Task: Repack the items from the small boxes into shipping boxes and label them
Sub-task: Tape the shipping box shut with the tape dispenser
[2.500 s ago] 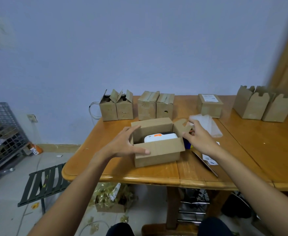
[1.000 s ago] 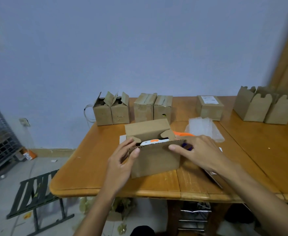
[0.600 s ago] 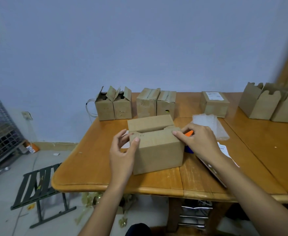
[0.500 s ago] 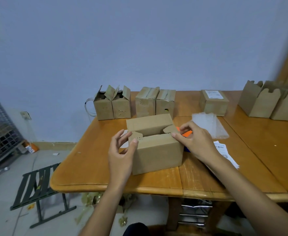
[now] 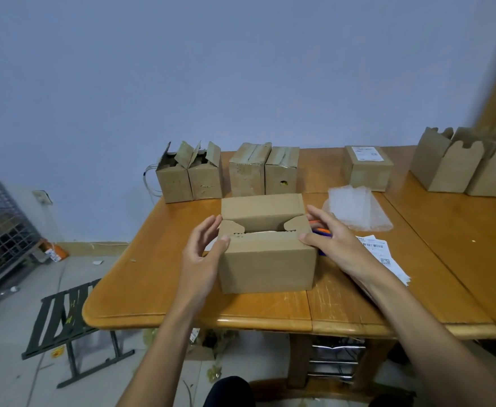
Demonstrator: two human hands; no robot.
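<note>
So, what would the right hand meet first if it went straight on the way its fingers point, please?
The open cardboard box: the fingers of the right hand point left and away at its right end flap, seemingly almost touching it.

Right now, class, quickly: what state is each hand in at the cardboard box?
Left hand: open, fingers straight against the left end of the shipping box.
Right hand: open, thumb on the shipping box's right top corner.
</note>
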